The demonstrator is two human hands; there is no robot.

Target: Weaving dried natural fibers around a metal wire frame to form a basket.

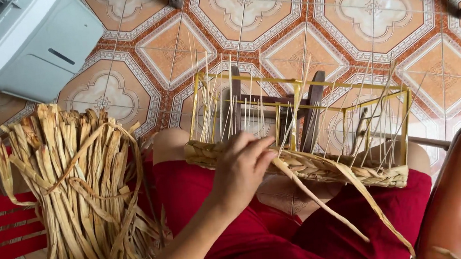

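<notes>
Head view, left hand (241,169) grip closed on woven band (301,165); right hand unseen

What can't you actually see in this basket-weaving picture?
- Right hand: not in the head view at all.
- Left hand fingertips: hidden behind the basket rim.
- Straw bundle: its lower end is cut off by the bottom edge.
- White appliance: cut off at the top-left corner.

No package, label, sign or screen shows anywhere in the head view (the nearest candidate, the white plastic appliance (25,42) at the top left on the patterned floor, presents only a plain casing with a grille and one dark slot, and no display or sticker can be made out on it).
</notes>
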